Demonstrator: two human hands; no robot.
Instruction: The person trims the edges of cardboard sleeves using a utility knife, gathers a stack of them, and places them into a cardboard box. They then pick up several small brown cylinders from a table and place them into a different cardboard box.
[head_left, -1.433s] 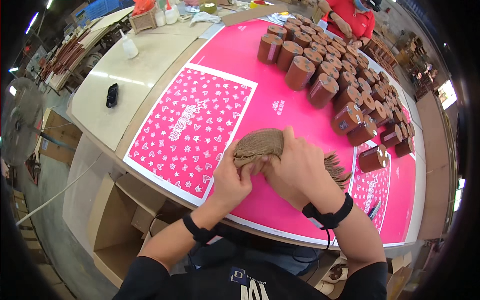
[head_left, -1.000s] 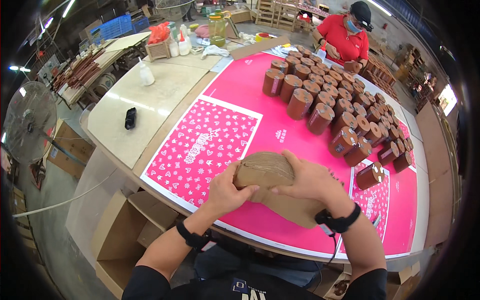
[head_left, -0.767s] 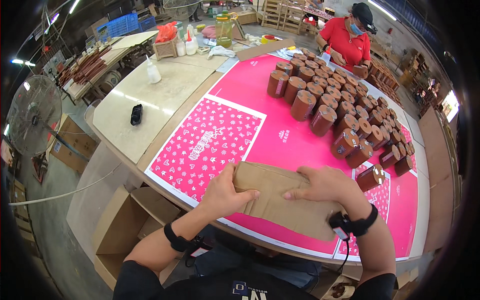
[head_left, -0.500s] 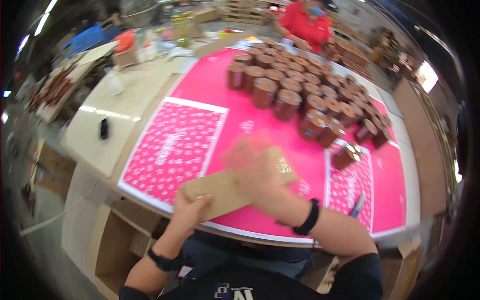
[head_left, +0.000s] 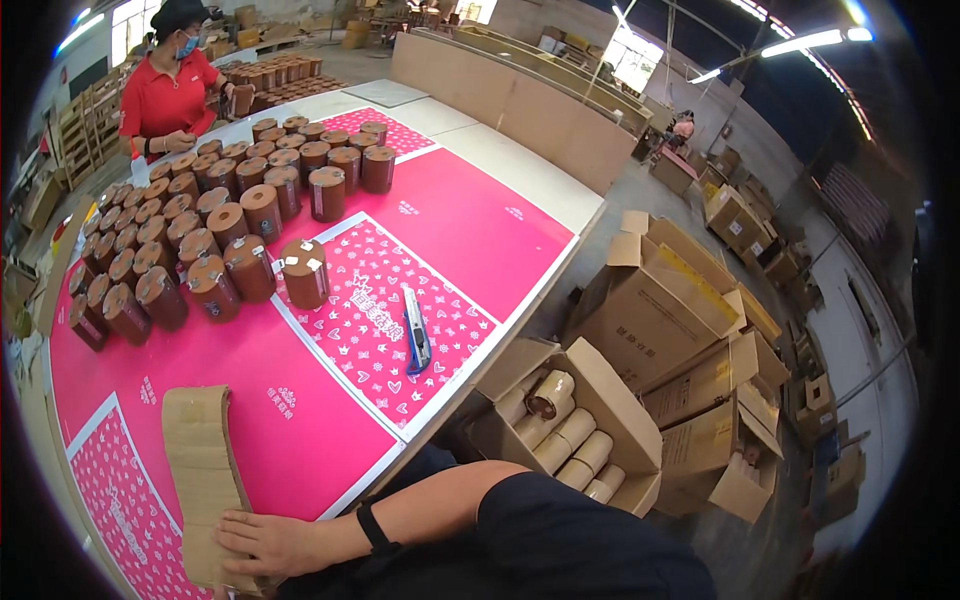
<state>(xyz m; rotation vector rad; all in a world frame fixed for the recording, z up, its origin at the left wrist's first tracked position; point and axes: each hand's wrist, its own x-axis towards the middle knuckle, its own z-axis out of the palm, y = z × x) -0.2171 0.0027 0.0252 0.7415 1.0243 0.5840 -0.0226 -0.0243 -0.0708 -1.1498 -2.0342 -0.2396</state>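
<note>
Brown card (head_left: 195,440), in a long strip, is what we have to hand. It is low on our left, over the pink sheet (head_left: 245,470); we cannot tell if its near end lies flat or is lifted. Our right hand (head_left: 270,545) is on that near end. The fingers (head_left: 240,545) are a little spread and touch the top of the card, but we cannot tell if they grip it. Our left hand is out of sight.

We think this step is just keeping the card steady. The next move seems to call for a firm hold, so the card does not slip.

Past the card, one brown pot (head_left: 305,272) stands just apart from a big crowd of pots (head_left: 195,285). A blue cutter (head_left: 417,332) lies near it on the desk (head_left: 530,180). Beside the desk, an open box (head_left: 620,420) holds light brown rolls (head_left: 570,440). Across from us is a co-worker (head_left: 165,95) in a red shirt.
</note>
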